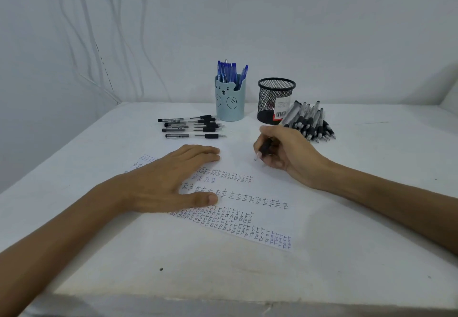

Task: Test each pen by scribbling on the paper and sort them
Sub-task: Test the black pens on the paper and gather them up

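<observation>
with the right hand (290, 150) pinching a pen (264, 147) mid-frame, the paper (267, 190) could slip if the flat left hand (163, 180) lifts.

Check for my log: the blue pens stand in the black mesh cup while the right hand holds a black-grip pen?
No. The head view shows the blue pens in the bear cup, not the mesh cup; the right hand does hold a black-grip pen.

Matt white surface (347, 217); thin smooth paper (260, 188); black wire-mesh metal cup (276, 100); glossy pale-blue plastic bear cup (229, 103).
</observation>
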